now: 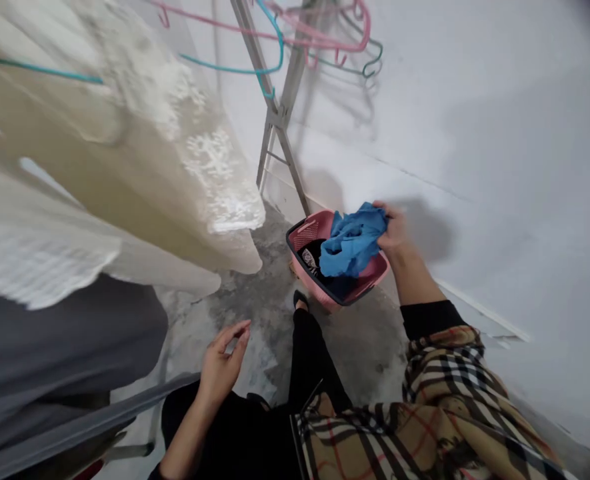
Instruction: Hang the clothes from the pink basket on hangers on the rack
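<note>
My right hand [393, 228] is closed on a crumpled blue garment [352, 241], whose exact kind I cannot make out. The cloth hangs over a pink laundry basket [317, 285] with a dark rim. Inside the basket, partly hidden by the blue cloth, lie dark clothes [311, 253], one with a white print. Lower down and to the left, my left hand [225, 357] hovers in front of my body, holding nothing. Its fingers are loosely bent, with a gap between thumb and forefinger.
Pale garments [175, 173] and a dark grey cloth [65, 333] hang at the left. Pink hangers [337, 43], a blue hanger [235, 69] and a green hanger [372, 63] hang by a metal rack [279, 117]. A white wall [499, 167] rises at the right.
</note>
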Available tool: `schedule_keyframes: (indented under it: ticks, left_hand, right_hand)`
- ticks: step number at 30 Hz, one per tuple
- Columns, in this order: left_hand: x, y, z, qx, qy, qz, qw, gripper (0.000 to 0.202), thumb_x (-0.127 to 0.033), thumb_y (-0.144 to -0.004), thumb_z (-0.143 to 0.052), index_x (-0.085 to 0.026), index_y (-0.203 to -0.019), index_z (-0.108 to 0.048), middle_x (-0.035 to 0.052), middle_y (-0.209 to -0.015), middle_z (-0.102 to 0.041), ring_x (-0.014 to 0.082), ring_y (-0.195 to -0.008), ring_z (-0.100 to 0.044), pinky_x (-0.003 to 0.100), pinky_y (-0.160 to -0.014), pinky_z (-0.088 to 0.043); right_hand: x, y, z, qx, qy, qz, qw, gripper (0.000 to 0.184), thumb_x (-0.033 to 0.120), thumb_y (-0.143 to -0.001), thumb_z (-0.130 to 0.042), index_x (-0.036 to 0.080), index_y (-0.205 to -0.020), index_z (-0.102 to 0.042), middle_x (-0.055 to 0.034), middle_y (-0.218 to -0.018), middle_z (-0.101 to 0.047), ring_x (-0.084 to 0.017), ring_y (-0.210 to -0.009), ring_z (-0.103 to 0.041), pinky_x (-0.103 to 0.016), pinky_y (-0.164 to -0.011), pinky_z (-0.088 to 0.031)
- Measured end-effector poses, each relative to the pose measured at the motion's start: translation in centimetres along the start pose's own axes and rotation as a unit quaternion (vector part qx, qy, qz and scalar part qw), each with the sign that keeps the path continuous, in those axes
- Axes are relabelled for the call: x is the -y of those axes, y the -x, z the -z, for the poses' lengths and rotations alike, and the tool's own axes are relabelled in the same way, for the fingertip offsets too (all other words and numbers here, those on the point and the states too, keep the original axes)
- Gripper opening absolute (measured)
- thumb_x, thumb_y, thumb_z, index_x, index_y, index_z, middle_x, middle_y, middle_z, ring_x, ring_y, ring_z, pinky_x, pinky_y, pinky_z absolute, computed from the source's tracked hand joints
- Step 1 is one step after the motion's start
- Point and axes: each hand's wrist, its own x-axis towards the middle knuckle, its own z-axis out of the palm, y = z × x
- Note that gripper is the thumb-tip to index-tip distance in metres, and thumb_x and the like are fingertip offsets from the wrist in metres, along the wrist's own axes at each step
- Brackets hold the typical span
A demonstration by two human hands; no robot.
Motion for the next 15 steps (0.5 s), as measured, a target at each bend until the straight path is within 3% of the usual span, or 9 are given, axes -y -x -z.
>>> schedule_keyframes:
  ticks: [5, 9, 12, 15]
  left_hand:
    - [-1.8, 1.3, 0.9, 0.025, 0.039, -0.037, 0.998, 0.030, -0.038, -0.086, -0.060, -0.022, -0.109, -0.070, 0.0071, -0.095, -0.072, 0.0192, -0.088, -0.067, 0.034, -0.085, -0.054]
    - [-5.1, 2.1, 1.1, 0.048, 0.162, -0.016, 0.985, 0.045, -0.041, -0.082, -0.065, -0.020, -0.122, -0.062, 0.0095, -0.106, -0.068, 0.0185, -0.090, -0.065, 0.033, -0.082, -0.054]
    - [-8.9, 3.2, 2.1, 0.113, 0.314, 0.065, 0.941, 0.072, -0.047, -0.078, -0.069, -0.022, -0.140, -0.044, 0.0133, -0.121, -0.061, 0.0188, -0.092, -0.064, 0.031, -0.074, -0.057]
    - [-12.6, 4.5, 3.8, 0.209, 0.445, 0.139, 0.860, 0.085, -0.054, -0.081, -0.065, -0.027, -0.150, -0.023, 0.0172, -0.134, -0.050, 0.0216, -0.093, -0.065, 0.033, -0.064, -0.059]
  right_hand:
    - [9.3, 8.1, -7.0, 0.116, -0.021, 0.078, 0.990, 0.004, 0.025, -0.075, -0.057, 0.023, -0.074, -0.054, 0.0023, -0.063, -0.058, -0.017, -0.069, -0.065, -0.037, -0.072, -0.058]
    - [14.3, 15.7, -12.8, 0.177, -0.068, 0.076, 0.979, 0.005, 0.018, -0.074, -0.054, 0.022, -0.074, -0.056, 0.0034, -0.063, -0.059, -0.014, -0.065, -0.062, -0.038, -0.080, -0.057]
    - [16.6, 21.0, -16.9, 0.218, -0.093, 0.061, 0.970, 0.013, 0.013, -0.074, -0.050, 0.022, -0.074, -0.059, 0.0041, -0.064, -0.060, -0.012, -0.062, -0.061, -0.035, -0.084, -0.057]
    - [17.6, 25.7, -21.2, 0.252, -0.054, 0.080, 0.963, 0.016, 0.012, -0.075, -0.050, 0.023, -0.076, -0.062, 0.0072, -0.060, -0.057, -0.009, -0.056, -0.058, -0.032, -0.086, -0.057]
